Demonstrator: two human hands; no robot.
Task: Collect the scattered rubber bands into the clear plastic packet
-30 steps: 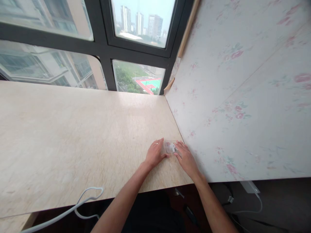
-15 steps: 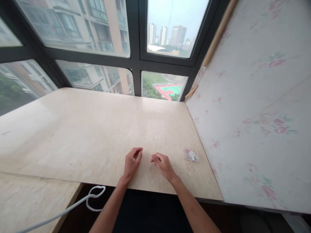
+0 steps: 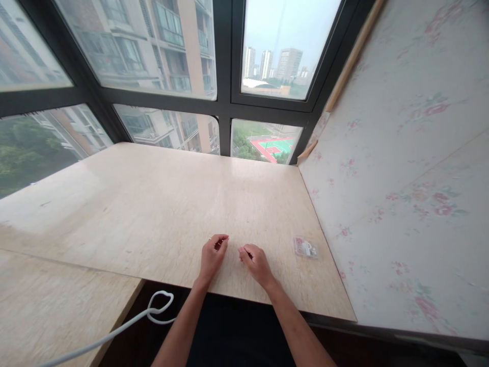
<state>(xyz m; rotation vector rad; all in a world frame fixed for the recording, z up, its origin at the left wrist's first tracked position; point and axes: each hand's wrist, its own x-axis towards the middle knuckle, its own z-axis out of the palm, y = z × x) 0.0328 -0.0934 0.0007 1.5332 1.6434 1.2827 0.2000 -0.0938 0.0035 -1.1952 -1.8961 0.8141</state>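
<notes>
Your work looks unfinished, with your left hand (image 3: pixel 213 256) and right hand (image 3: pixel 256 263) curled apart, either grip's contents impossible to tell, and the clear box (image 3: pixel 305 247) untouched on the worktop (image 3: pixel 171 204) at your right hand's three o'clock.

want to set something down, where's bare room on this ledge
The widest bare patch of the ledge spreads left and ahead of the left hand's grip, up to the window frame. A smaller one lies between the right hand's grip and the clear case. It's tight between the hands, and between case and floral wall.
</notes>
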